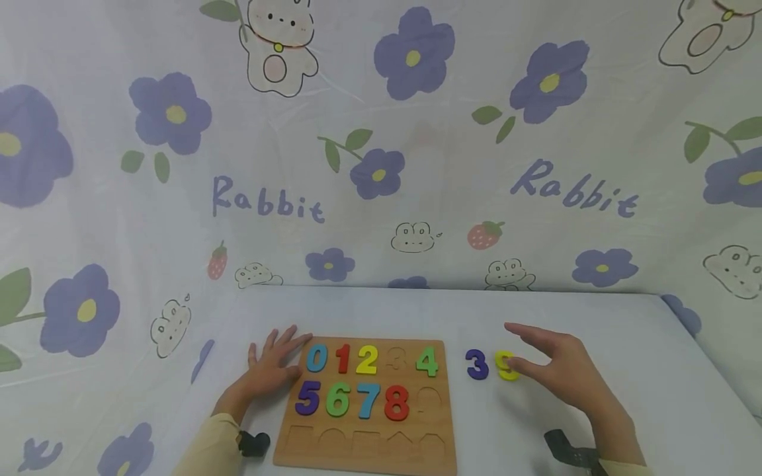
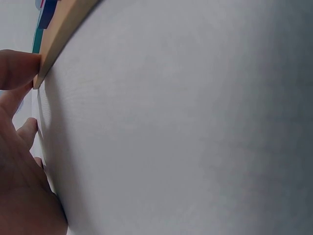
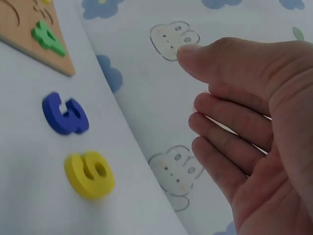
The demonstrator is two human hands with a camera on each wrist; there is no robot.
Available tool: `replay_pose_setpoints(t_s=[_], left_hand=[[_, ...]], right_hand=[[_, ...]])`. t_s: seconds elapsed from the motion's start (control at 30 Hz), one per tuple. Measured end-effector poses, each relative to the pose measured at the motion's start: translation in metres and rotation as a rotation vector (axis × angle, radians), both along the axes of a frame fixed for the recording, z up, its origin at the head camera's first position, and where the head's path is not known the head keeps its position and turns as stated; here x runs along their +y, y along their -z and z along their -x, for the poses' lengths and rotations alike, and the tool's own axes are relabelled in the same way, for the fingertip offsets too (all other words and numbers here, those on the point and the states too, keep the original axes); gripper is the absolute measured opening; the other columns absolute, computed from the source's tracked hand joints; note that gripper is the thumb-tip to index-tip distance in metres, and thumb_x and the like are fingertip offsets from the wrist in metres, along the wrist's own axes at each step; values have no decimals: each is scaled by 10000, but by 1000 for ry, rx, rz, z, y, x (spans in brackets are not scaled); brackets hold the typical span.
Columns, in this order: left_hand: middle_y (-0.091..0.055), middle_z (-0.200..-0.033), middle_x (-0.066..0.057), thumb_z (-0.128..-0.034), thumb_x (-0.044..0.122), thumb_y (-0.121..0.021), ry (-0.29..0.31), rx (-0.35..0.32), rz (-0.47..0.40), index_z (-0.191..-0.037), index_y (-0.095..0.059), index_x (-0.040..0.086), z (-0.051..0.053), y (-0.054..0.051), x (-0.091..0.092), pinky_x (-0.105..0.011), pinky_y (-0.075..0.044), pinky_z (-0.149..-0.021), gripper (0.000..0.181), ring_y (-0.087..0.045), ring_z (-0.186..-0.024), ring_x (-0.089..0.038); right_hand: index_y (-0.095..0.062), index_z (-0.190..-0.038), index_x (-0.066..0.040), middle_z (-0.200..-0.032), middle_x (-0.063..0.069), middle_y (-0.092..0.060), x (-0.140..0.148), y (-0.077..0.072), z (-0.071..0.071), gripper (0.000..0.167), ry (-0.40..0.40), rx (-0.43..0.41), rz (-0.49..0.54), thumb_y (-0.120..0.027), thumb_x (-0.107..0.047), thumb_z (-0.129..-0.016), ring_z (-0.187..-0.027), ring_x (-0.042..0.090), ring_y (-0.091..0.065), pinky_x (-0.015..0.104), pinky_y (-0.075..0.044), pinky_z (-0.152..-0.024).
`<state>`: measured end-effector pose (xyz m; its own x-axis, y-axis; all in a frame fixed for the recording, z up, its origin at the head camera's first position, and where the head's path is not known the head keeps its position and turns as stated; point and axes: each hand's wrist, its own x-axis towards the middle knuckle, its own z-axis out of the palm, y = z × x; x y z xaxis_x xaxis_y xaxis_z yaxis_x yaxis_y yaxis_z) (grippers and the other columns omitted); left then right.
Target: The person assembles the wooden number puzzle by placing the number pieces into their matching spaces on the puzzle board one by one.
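My left hand [image 1: 268, 370] rests at the left side of a wooden number board [image 1: 357, 425], fingers spread; the left wrist view has its thumb [image 2: 19, 68] against the board's edge. My right hand [image 1: 562, 370] hovers over the table with thumb and fingers apart, holding nothing. Its thumb overlaps the yellow number 9 [image 1: 503, 356] in the head view, but the right wrist view shows the yellow piece [image 3: 76, 171] apart from the hand [image 3: 259, 112]. Left of the 9 lies a dark blue number 3 [image 1: 481, 364], between it and the board.
Colored number pieces, among them a green 4 [image 1: 427, 362] and a red 8 [image 1: 397, 403], sit on the board. The 3 and 9 recesses [image 1: 428, 398] and the bottom row of shapes hold no pieces. A patterned cloth [image 1: 357, 231] hangs behind the white table [image 1: 655, 370].
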<state>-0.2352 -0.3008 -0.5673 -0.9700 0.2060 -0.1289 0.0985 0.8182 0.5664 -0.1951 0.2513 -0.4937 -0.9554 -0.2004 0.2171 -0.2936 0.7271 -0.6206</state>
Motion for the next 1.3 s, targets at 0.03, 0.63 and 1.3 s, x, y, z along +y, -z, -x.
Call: replay_pose_setpoints(t_s=[0.03, 0.63, 1.3], left_hand=[[-191, -1830, -197, -981, 182, -657, 0, -11, 4, -1672, -478, 231, -1, -3, 1, -828, 204, -1221, 715, 55, -1677, -555], [-188, -1830, -199, -982, 188, -648, 0, -9, 6, -1668, -483, 225, -2, -4, 2, -831, 198, -1222, 707, 51, -1674, -561], [-214, -1828, -180, -959, 249, -662, -1, 40, -10, -1657, -501, 277, 4, 13, -5, -826, 191, -1229, 718, 39, -1681, -546]], right_hand=[[-697, -1484, -156, -1459, 151, -727, 4, 0, -1, 601, 2, -4, -2, -889, -279, -929, -1343, 463, -688, 635, -563, -1084], [-704, -1466, -113, -1448, 145, -735, 39, 11, -5, 606, 22, -46, -53, -906, -199, -901, -1370, 467, -665, 651, -546, -1087], [-754, -1398, -117, -1416, 93, -760, 26, 49, 22, 569, -59, -159, -23, -919, -146, -854, -1373, 428, -675, 617, -548, -1117]])
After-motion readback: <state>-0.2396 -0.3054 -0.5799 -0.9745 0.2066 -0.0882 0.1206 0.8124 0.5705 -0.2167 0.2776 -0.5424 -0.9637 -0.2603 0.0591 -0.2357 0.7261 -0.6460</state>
